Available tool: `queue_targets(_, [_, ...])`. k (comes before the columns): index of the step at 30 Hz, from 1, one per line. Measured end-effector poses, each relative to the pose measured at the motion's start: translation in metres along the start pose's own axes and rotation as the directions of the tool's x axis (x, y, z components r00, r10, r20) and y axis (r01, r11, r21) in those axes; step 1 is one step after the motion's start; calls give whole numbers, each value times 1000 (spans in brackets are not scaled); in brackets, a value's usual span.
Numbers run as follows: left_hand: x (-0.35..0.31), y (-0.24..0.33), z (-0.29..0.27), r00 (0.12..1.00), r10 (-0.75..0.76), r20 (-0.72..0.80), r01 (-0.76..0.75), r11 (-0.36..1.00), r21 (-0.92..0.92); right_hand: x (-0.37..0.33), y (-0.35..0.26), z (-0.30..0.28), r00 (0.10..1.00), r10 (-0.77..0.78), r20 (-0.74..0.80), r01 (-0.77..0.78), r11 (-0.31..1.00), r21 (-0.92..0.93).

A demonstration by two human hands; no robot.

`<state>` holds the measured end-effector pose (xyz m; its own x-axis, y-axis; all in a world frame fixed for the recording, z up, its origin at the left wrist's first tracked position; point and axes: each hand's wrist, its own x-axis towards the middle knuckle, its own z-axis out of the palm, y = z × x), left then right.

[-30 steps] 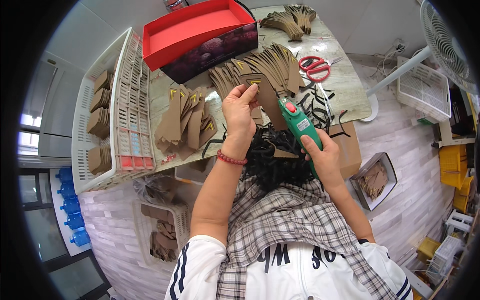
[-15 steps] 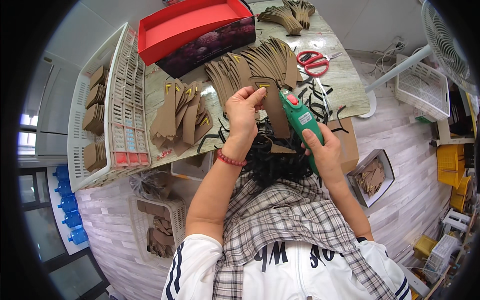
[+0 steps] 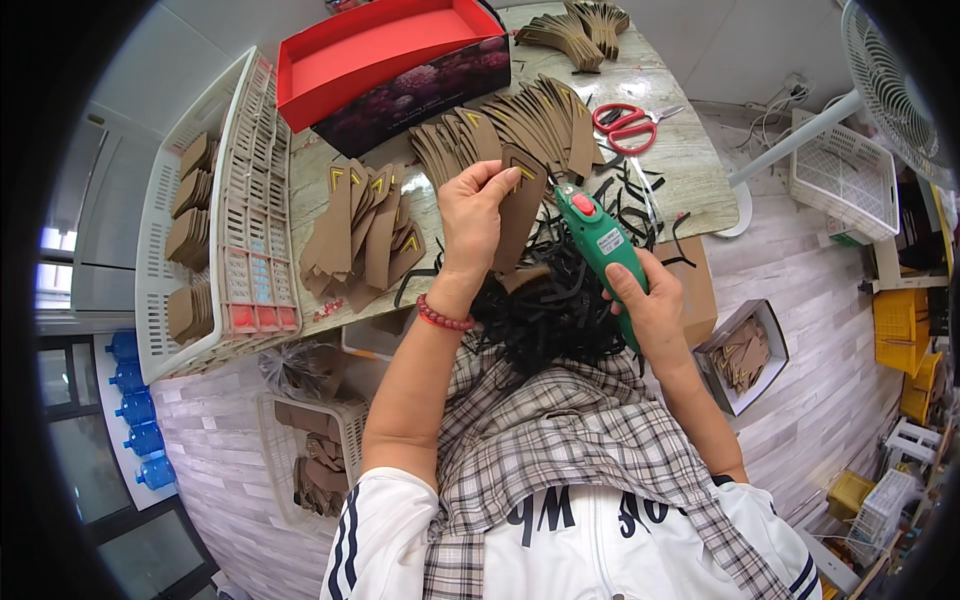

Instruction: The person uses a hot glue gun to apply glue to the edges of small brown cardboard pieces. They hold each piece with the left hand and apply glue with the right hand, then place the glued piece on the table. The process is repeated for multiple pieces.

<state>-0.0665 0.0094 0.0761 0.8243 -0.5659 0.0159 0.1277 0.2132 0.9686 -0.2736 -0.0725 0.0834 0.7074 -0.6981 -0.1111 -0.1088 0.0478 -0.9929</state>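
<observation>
My left hand pinches a flat brown piece with a yellow chevron near its top end, between thumb and fingers. My right hand is wrapped round a green handheld electric cutter with a red button. The cutter's narrow tip points up and left, close to the right edge of the brown piece; whether they touch I cannot tell. Below both hands, a heap of black strips lies on my checked apron. Fanned stacks of similar brown pieces lie just beyond my hands, and a looser pile is to the left.
Red-handled scissors lie at the right of the table among scattered black strips. A red-lined box stands at the back, a white crate with brown stacks at the left. On the floor are a box of pieces and a fan.
My left hand has shifted left with the brown piece, whose lower end has swung left. A small gap now shows between piece and cutter body. My right hand has barely moved.
</observation>
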Motion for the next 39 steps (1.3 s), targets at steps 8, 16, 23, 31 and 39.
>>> queue_targets(8, [6, 3, -9, 994, 7, 112, -17, 996, 89, -1, 0, -2, 1000, -2, 10, 2, 1000, -8])
queue_targets(16, [3, 7, -9, 975, -38, 217, -4, 982, 190, 1, -4, -4, 999, -21, 27, 21, 1000, -10])
queue_targets(23, [6, 5, -13, 956, -31, 291, -37, 973, 226, 2, -7, -7, 1000, -14, 18, 14, 1000, 5])
queue_targets(31, [15, 19, -23, 897, -107, 430, -45, 943, 329, 2, -6, -13, 999, -18, 45, 17, 1000, 18])
queue_targets(39, [22, 54, -21, 811, -180, 556, -230, 776, 587, 4, -9, -27, 991, -7, 132, 12, 999, -41])
